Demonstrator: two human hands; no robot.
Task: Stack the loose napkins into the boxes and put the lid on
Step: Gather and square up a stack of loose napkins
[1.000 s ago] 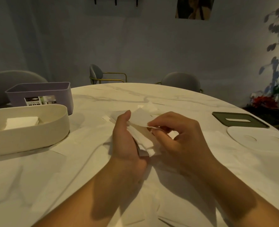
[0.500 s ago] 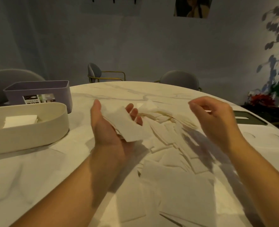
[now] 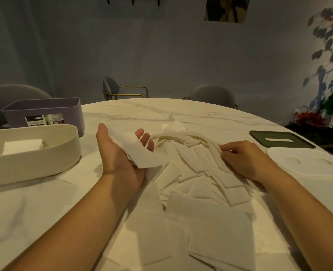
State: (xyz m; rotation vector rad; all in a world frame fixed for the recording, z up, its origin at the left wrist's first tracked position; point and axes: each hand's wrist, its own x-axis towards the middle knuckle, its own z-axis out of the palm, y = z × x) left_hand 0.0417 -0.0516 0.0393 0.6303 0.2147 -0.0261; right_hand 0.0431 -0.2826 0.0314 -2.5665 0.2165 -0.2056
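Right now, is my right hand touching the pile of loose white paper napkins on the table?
Touching. Head view: the right hand pinches a sheet in the pile of loose white paper napkins.

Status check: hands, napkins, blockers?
Left hand open, palm up, carrying napkin stack. Right hand pinching loose napkins on table. Cream box nearly empty, white lid off. Nothing in the way.

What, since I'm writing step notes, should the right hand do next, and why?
Probably lift one napkin from the pile onto the stack in the left hand: the right hand touches the pile with curled fingers, and the left palm lies open.
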